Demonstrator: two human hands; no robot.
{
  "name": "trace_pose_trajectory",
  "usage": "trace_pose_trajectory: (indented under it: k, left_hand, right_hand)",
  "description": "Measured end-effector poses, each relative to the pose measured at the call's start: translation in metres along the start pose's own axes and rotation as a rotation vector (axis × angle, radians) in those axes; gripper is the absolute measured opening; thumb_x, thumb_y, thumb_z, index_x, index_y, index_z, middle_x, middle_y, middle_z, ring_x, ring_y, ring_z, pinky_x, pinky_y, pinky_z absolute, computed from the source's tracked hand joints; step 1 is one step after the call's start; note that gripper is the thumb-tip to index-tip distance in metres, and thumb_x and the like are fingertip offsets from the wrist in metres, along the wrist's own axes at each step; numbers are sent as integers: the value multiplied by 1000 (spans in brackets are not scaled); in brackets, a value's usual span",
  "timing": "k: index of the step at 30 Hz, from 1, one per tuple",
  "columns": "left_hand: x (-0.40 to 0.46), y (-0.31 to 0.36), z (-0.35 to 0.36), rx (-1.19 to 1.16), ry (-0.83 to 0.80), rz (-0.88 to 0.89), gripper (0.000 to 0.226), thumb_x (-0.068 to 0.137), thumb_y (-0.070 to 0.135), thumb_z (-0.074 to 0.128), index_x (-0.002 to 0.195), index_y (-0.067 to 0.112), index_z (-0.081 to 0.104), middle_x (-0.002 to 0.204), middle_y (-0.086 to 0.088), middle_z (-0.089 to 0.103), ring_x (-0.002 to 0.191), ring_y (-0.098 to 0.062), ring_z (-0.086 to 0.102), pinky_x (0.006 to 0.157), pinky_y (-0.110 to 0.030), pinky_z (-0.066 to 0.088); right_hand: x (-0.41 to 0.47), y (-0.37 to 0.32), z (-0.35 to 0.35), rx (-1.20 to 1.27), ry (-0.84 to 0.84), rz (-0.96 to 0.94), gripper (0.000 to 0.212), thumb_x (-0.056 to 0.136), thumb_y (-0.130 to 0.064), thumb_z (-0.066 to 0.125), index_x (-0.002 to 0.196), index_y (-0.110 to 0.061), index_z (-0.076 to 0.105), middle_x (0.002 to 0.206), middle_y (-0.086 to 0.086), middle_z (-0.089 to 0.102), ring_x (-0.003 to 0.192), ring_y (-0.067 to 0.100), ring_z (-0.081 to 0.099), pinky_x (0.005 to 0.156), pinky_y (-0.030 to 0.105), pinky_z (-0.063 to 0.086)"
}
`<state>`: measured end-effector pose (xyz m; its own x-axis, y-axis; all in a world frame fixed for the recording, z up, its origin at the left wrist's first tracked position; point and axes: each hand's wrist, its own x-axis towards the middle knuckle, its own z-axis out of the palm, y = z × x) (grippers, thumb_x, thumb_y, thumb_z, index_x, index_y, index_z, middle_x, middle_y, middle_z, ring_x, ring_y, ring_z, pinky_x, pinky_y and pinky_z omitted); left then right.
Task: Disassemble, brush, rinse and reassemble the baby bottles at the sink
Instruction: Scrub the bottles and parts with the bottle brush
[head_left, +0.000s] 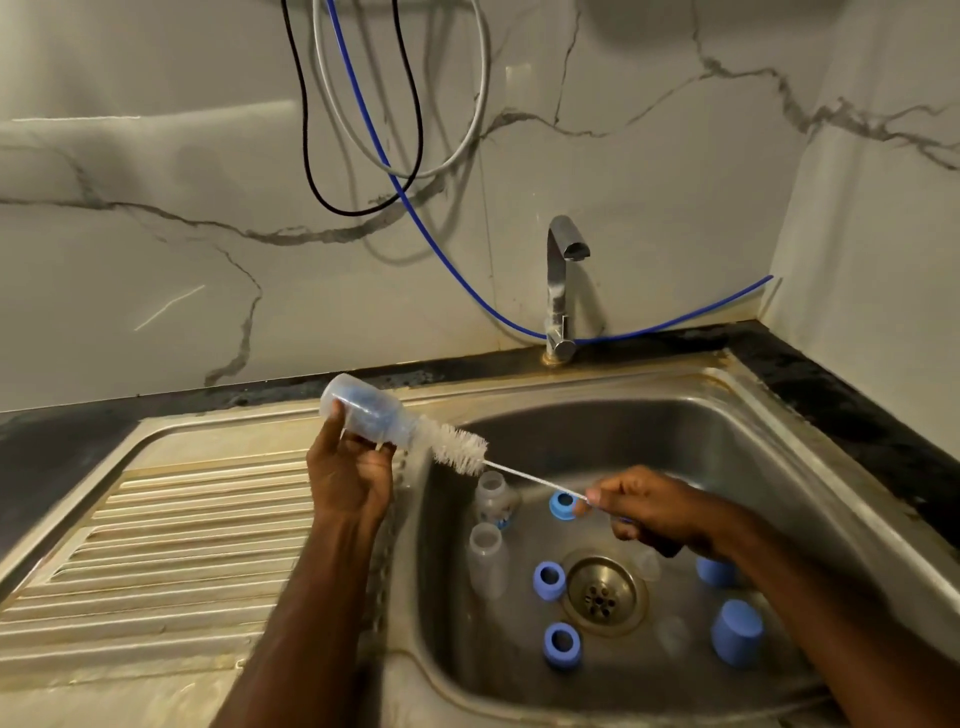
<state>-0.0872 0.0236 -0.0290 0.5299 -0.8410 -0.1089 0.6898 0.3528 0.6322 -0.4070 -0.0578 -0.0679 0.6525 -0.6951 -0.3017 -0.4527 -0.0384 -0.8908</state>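
Here, in the head view, the left hand (347, 470) grips a clear baby bottle (366, 411) by its body, tilted with the mouth toward the sink (769, 415), held over the edge between the draining board (156, 530) and the basin. The right hand (641, 512) pinches the thin wire handle of a bottle brush (460, 451); the white bristles sit partly in the bottle's mouth, partly outside it.

Judging by how things lie, disassembly looks done: two more clear bottles (488, 558) stand open in the basin, three blue collar rings (549, 580) lie around the drain (602, 594), two blue caps (737, 632) sit at the right, and what seem to be clear teats rest near the drain, though they are faint. Brushing is under way on the first bottle. The tap (563, 291) shows no water running, so rinsing and reassembly seem still ahead.

One basin bottle bears a small print, too blurred to read; no brand or writing is legible.
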Motion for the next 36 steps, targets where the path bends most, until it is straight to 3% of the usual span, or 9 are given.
trace_pose_trajectory:
  k: [3, 7, 10, 14, 17, 21, 26, 29, 36]
  left_hand:
    - [4, 5, -6, 5, 25, 99, 36, 94, 33, 56, 122, 9, 60, 113, -15, 65, 103, -27, 65, 101, -49, 50]
    - [12, 10, -5, 153, -69, 126, 49, 61, 56, 83, 94, 22, 73, 85, -2, 65, 79, -14, 64, 77, -33, 55]
    - [4, 8, 4, 255, -24, 143, 58, 71, 61, 78, 110, 21, 62, 97, -5, 63, 88, -18, 64, 89, -45, 57]
    - [-2, 3, 5, 78, 61, 6, 42, 93, 41, 65, 121, 15, 51, 117, -15, 57, 100, -28, 63, 62, -36, 63]
    - [0, 4, 5, 66, 64, 67, 68, 82, 38, 76, 137, 11, 48, 139, -20, 54, 119, -37, 61, 78, -47, 61]
    - [4, 1, 0, 107, 96, 103, 50, 91, 35, 69, 132, 13, 53, 138, -20, 57, 118, -37, 63, 82, -47, 60]
    - [-3, 0, 2, -10, -13, -18, 42, 100, 48, 48, 118, 12, 59, 95, -10, 78, 83, -23, 76, 66, -37, 64]
    - [-1, 1, -3, -145, -34, 8, 44, 96, 49, 52, 119, 13, 63, 98, -8, 74, 84, -20, 72, 73, -34, 62]
    - [4, -4, 0, 264, 19, 169, 43, 99, 44, 53, 125, 10, 57, 113, -12, 65, 101, -25, 68, 72, -31, 58]
  right_hand:
    - [9, 0, 4, -131, 252, -214, 19, 82, -32, 81, 91, -20, 69, 66, 2, 65, 54, 18, 55, 50, 33, 48]
    - [17, 6, 0, -223, 428, -374, 10, 78, -27, 83, 74, -26, 74, 72, -6, 71, 67, 15, 65, 67, 36, 56]
    - [15, 2, -1, -195, 373, -393, 7, 86, -30, 75, 81, -27, 78, 73, -9, 73, 68, 10, 66, 68, 30, 55]
    - [10, 1, -3, -44, -23, -75, 44, 95, -44, 57, 81, -7, 76, 52, 0, 43, 45, 13, 34, 46, 29, 27]
    - [10, 4, -1, -107, 120, -174, 23, 88, -36, 73, 88, -14, 70, 55, -2, 51, 47, 11, 44, 47, 26, 37]
    - [17, 10, -6, -235, 411, -316, 13, 82, -28, 81, 77, -23, 70, 70, 2, 69, 66, 19, 65, 68, 41, 58]
    - [3, -2, -2, -19, -81, -69, 32, 96, -38, 61, 86, -10, 74, 56, -1, 47, 51, 12, 39, 51, 23, 34]
    - [-1, -8, 2, 171, -214, 11, 39, 100, -39, 53, 88, -7, 70, 56, 1, 32, 49, 10, 25, 47, 23, 22]
    - [8, -6, 6, -169, 434, -281, 11, 87, -25, 75, 84, -16, 68, 64, 1, 66, 57, 13, 61, 55, 23, 48]
